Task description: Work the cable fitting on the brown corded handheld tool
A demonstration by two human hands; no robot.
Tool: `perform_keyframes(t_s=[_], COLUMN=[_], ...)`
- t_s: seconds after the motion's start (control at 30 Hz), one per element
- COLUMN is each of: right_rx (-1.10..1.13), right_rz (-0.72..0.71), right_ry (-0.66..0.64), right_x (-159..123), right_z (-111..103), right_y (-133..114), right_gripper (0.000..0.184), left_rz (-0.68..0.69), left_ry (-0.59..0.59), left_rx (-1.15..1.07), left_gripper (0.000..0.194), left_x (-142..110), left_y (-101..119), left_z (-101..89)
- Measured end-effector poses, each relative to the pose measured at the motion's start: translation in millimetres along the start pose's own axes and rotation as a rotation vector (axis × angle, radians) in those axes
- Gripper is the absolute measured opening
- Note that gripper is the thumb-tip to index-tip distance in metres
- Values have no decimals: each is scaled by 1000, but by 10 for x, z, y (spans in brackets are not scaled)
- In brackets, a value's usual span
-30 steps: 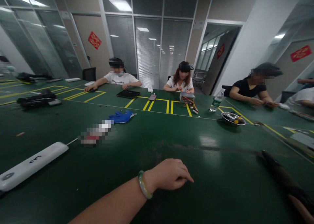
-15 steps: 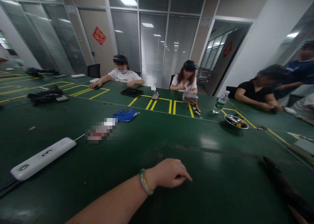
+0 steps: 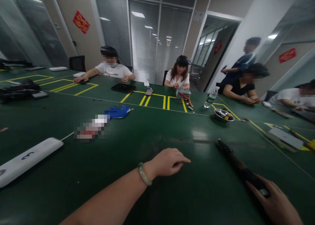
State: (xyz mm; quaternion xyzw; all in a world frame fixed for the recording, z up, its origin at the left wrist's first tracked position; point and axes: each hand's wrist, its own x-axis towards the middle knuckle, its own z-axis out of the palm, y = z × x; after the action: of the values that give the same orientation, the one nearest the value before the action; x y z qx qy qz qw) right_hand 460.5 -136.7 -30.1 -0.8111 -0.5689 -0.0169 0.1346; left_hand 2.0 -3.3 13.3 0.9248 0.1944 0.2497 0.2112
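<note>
One long, matte-black, rod-shaped object [image 3: 236,162], thicker near its hand-held end, was already in the right hand [image 3: 277,198], whose grip wrapped that end at the right of the green tabletop [image 3: 197,193]. The left hand [image 3: 168,162], loosely curled and seemingly empty, was not yet on it.

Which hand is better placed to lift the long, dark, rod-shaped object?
Right, I'd judge: the right hand grips the near end of the dark rod-shaped object. The left hand, loosely curled, is apart from it, holding nothing visible.
</note>
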Motion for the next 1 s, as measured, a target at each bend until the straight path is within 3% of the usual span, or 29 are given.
perform_keyframes(t_s=[0.1,0.33,0.43,0.53,0.63,0.73,0.8,0.87,0.93,1.0], right_rx=[126,309,319,286,272,232,171,92,31,56], right_rz=[-171,-608,-765,-853,-850,-739,-568,-332,-116,-14], right_ry=[-38,-155,-174,-185,-189,-115,-29,16,-42,-198], right_x=[-30,63,186,306,322,209,100,-4,-90,-155], right_z=[37,149,258,323,286,150,31,-83,-169,-209], right_y=[-509,-2041,-2472,-2712,-2793,-2706,-2531,-2277,-2003,-1785], right_gripper=[52,44,47,50,52,68,70,57,46,44], left_rz=[-12,-34,-105,-202,-255,-276,-292,-307,-318,-326], left_ry=[41,35,20,20,5,-2,1,-2,-6,-6], left_rx=[35,258,323,356,377,364,340,318,307,301], left_gripper=[47,74,78,79,78,73,68,64,60,56], left_x=[18,25,-4,-21,-17,-14,-20,-30,-35,-32], left_y=[58,51,-31,-115,-174,-209,-221,-221,-208,-190], left_z=[-27,68,116,110,86,77,75,70,66,66])
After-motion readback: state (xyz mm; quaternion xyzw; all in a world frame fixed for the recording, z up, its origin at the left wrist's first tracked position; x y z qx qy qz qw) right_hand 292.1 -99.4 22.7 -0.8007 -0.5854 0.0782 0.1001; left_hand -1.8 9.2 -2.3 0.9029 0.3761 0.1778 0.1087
